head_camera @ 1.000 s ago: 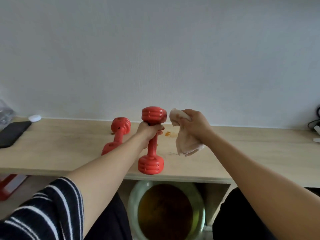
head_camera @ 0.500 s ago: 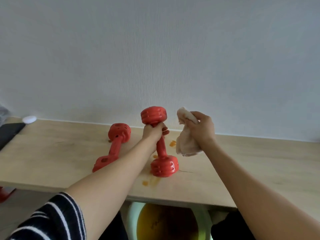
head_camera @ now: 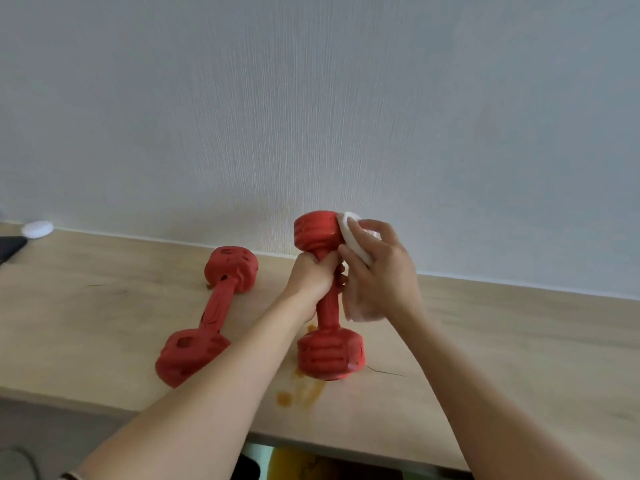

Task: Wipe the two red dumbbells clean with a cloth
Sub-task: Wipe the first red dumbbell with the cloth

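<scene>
The left hand (head_camera: 313,277) grips the standing dumbbell (head_camera: 327,296) tight while the right hand (head_camera: 377,275) holds the cloth (head_camera: 349,237) on its top; rub all around, I think.

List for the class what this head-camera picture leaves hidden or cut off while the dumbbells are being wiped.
- Head view: the upright dumbbell has its upper handle hidden by the left hand.
- Much of the cloth sits behind the right hand.
- The lying dumbbell hides its underside against the table.
- A dark object is cut off by the left edge.
- The container under the table is cut by the bottom edge.
</scene>
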A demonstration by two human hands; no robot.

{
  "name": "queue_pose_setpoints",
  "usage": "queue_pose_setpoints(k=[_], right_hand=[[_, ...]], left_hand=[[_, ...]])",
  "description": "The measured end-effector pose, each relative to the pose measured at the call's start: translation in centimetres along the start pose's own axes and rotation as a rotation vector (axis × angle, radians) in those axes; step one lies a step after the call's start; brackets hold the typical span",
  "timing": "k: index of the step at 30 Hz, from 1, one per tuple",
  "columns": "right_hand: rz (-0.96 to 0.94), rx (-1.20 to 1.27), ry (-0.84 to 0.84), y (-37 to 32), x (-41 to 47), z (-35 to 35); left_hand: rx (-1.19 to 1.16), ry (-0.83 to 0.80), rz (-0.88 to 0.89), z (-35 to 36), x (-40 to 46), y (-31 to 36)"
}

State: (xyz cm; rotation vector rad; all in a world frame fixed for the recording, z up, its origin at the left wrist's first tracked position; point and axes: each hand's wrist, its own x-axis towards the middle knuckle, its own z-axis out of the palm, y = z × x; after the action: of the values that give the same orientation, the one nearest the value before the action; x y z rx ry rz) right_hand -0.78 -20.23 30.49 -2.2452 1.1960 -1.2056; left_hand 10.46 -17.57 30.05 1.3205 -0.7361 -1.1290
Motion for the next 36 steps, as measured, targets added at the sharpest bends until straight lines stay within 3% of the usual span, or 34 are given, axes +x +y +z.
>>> queue_pose_setpoints(k=[12, 15, 22, 27, 31, 36], right_hand=[[0.06, 0.132, -0.017, 0.9, 1.1, 0.0], [0.079, 0.167, 0.043, 0.8, 1.4, -0.5], [-0.018, 0.087, 0.096, -0.1, -1.0, 0.1], [0.058, 0.059, 0.111, 1.0, -0.6, -0.8], [0.241, 0.157, 0.118, 0.9, 0.0, -0.3], [-0.051, -0.189, 0.075, -1.2, -1.8, -0.6]], left_hand=[[0.075, -0.023, 0.088, 0.1, 0.1, -0.6], [0.088, -0.073, 0.077, 0.5, -0.3, -0.6], [0.055, -0.011, 0.043, 0.5, -0.2, -0.3], [0.117, -0.019, 0.07, 1.4, 0.0, -0.7], [0.098, -0.024, 0.051, 1.7, 0.3, -1.1], [0.068, -0.002, 0.046, 1.4, 0.5, -0.9]])
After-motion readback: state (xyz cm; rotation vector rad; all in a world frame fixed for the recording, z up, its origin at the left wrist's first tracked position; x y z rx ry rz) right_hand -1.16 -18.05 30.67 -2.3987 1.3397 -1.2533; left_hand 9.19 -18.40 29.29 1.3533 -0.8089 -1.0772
